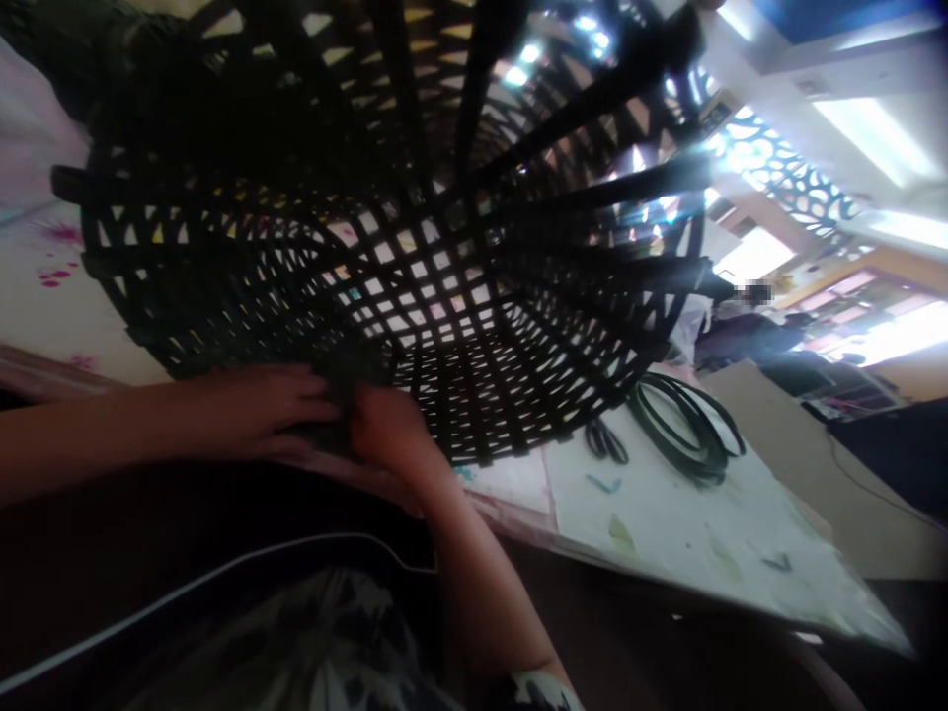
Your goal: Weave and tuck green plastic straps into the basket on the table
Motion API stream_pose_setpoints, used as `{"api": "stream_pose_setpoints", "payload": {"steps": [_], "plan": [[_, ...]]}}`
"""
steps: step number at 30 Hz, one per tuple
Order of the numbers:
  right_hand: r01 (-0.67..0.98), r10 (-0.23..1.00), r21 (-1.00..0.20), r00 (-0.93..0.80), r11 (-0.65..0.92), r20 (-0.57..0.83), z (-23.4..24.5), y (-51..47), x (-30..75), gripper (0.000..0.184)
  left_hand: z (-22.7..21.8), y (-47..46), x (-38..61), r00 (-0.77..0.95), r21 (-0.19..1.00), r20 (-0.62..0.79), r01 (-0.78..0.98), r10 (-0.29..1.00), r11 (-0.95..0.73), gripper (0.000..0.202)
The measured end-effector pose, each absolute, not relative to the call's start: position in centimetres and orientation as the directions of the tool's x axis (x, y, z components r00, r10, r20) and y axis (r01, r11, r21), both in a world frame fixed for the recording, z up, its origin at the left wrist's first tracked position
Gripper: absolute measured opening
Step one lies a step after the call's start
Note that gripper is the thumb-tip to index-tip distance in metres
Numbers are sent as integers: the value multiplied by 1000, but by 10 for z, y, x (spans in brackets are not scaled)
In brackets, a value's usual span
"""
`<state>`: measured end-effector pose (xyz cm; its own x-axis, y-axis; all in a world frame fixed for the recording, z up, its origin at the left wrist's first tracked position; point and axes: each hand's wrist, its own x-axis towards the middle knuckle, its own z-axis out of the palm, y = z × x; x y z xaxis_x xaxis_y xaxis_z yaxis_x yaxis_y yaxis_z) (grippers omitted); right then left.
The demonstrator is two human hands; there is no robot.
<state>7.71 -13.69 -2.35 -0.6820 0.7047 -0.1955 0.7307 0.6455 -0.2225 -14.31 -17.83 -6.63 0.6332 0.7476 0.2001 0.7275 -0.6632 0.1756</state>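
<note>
A large black woven basket (415,247) of flat strips lies on its side on the table, its open mouth turned toward me and loose strip ends fanning up to the right. My left hand (271,407) rests at the basket's near lower rim, fingers curled on the dark strips there. My right hand (389,430) is closed right beside it, pinching the same patch of weave. What sits between the fingers is dark and blurred.
Scissors (605,440) and a coil of dark strip (688,427) lie on the pale, paint-marked table (711,533) to the right. Another person (748,331) stands in the back right. The table's near edge runs just under my hands.
</note>
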Motion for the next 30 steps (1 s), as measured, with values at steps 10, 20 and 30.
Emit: {"api": "stream_pose_setpoints", "payload": {"steps": [10, 20, 30], "plan": [[720, 689, -233, -694, 654, -208, -23, -137, 77, 28, -64, -169, -150, 735, 161, 227, 619, 639, -769, 42], [720, 707, -240, -691, 652, -151, -26, -139, 80, 28, -84, -188, -156, 562, 131, 332, 768, 758, -627, 47], [713, 753, -408, -652, 570, -89, -32, -140, 84, 27, -85, -225, -122, 374, 2, 624, 877, 686, -480, 36]]}}
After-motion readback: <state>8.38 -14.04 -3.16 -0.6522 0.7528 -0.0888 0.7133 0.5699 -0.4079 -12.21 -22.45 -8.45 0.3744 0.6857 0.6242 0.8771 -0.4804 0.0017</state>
